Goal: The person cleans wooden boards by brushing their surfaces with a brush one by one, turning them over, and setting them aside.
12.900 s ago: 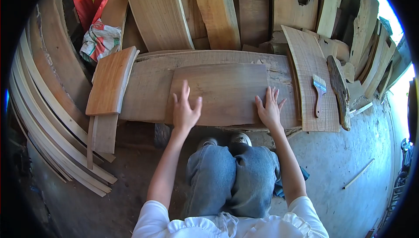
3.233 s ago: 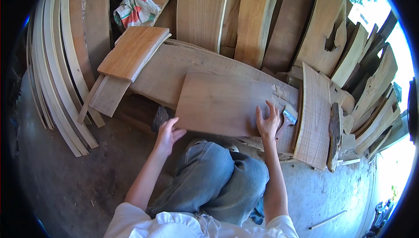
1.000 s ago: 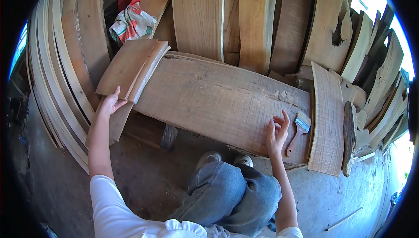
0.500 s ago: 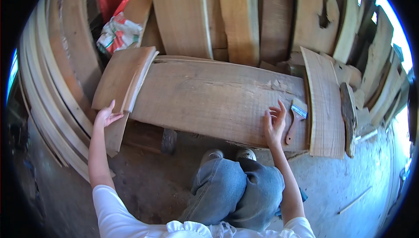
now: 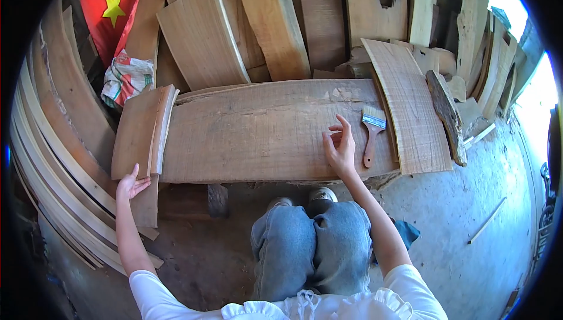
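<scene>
My left hand (image 5: 132,184) is at the near end of a short stack of wooden boards (image 5: 141,132), at the left end of a wide plank (image 5: 258,132). Its thumb lies on the top board and its fingers are at the edge below, gripping the stack. Over the right part of the plank, my right hand (image 5: 340,151) is raised with its fingers loosely bent and apart, holding nothing. Just right of it lies a paintbrush (image 5: 372,135) with a brown handle, bristles pointing away from me.
Another board (image 5: 410,109) lies across the plank's right end, beside a rough bark-edged strip (image 5: 447,117). Tall slabs (image 5: 272,21) lean behind, near a red flag (image 5: 111,12) and a printed sack (image 5: 128,76). Long thin strips (image 5: 53,161) curve along the left. A stick (image 5: 488,220) lies on the floor.
The head view has turned and tilted, so the scene appears shifted left on the right side. My left hand stays at the boards' edge; my right hand still hovers beside the paintbrush.
</scene>
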A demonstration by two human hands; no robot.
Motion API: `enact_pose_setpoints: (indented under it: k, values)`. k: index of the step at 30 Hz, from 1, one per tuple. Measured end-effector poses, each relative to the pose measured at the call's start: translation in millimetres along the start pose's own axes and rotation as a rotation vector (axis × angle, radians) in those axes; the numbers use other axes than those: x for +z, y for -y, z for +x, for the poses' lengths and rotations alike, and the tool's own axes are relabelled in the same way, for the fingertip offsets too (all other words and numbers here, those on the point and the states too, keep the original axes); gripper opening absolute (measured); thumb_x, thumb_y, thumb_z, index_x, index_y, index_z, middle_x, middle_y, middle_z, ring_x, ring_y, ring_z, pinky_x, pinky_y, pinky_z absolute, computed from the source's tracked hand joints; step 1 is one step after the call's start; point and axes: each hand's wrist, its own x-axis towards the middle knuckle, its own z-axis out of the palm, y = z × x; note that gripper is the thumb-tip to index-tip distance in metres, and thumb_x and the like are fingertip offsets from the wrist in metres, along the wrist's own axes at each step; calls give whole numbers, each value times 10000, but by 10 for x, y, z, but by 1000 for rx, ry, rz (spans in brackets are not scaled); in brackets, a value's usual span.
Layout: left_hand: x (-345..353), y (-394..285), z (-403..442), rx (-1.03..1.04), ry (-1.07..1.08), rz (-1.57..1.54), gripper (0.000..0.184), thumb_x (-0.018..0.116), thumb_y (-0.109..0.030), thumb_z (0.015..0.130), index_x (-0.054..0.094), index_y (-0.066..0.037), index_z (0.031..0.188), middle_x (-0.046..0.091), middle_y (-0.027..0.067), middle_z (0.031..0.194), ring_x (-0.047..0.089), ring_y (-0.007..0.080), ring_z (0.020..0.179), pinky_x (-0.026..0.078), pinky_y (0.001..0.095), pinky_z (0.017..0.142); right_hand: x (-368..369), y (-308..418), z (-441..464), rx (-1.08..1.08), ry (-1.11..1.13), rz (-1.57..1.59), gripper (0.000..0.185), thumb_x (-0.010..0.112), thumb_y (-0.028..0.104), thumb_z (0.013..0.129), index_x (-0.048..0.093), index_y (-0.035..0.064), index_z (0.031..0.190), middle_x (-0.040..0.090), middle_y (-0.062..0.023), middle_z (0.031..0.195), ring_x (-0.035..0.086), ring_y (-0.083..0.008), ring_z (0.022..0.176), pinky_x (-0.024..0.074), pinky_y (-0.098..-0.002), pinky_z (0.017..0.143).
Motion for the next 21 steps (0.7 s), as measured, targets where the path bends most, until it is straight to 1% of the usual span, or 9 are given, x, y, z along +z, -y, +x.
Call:
enact_pose_setpoints:
  k: [4, 8, 10, 12, 15, 17, 18, 20, 21]
  values:
    - [-17, -6, 18, -35, -10, 110, 654, 513, -567, 746, 397, -22, 1089, 586, 145, 858, 594, 221, 770, 521, 324, 704, 3, -4, 1, -1, 1, 20, 517, 601, 87, 742, 367, 43, 1201, 517, -105, 879, 534, -153, 634, 459, -275, 598]
    - [55, 142, -66, 107, -101, 161, 655, 518, -651, 695, 496, -60, 977, 599, 48, 811, 582, 149, 681, 480, 267, 621, -70, 18, -3, 40, -24, 111, 344, 593, 88, 749, 501, 43, 1078, 532, -112, 903, 551, -162, 680, 459, -275, 619]
    - [186, 214, -177, 203, -225, 124, 622, 541, -632, 698, 518, -58, 934, 600, 38, 810, 581, 134, 689, 471, 240, 612, -369, 163, -9, -86, -68, 25, 154, 587, 79, 752, 590, 30, 898, 553, -110, 881, 561, -187, 778, 454, -285, 666]
    - [213, 265, -188, 203, -274, 96, 620, 567, -611, 695, 531, -45, 947, 604, 32, 826, 581, 112, 726, 467, 213, 644, -765, 264, -42, -287, -283, -199, 155, 591, 51, 730, 593, 25, 883, 563, -113, 902, 553, -238, 812, 443, -312, 716]
    - [227, 322, -236, 240, -278, -16, 617, 606, -569, 693, 559, -19, 969, 606, 44, 886, 576, 95, 821, 447, 180, 731, -1430, 45, -211, -97, -628, -466, 251, 609, 57, 699, 569, 32, 946, 549, -124, 983, 497, -274, 974, 350, -382, 877]
    - [246, 331, -227, 251, -309, -9, 604, 608, -558, 698, 561, -16, 960, 600, 47, 906, 569, 96, 845, 442, 193, 753, -1754, 46, -351, 51, -623, -807, 482, 650, 126, 685, 474, 40, 1126, 471, -153, 1133, 413, -285, 1086, 286, -395, 931]
    - [260, 339, -230, 262, -322, 1, 604, 611, -555, 698, 559, -15, 963, 595, 49, 921, 563, 99, 862, 436, 201, 765, -1888, -111, -440, 53, -628, -818, 482, 650, 126, 685, 474, 40, 1126, 471, -153, 1133, 413, -285, 1086, 286, -395, 931]
    - [260, 360, -170, 274, -333, 16, 612, 611, -556, 698, 558, -12, 972, 594, 52, 924, 562, 103, 865, 434, 205, 768, -2061, -598, -584, 262, -800, -917, 703, 672, 209, 690, 310, 35, 1267, 381, -173, 1221, 352, -307, 1134, 256, -391, 956]
    - [246, 383, -142, 286, -358, 29, 619, 611, -557, 697, 556, -9, 981, 593, 55, 927, 561, 106, 869, 432, 210, 770, -2129, -715, -602, 604, -913, -692, 800, 665, 307, 713, 215, 17, 1309, 368, -182, 1222, 394, -316, 1099, 310, -411, 922]
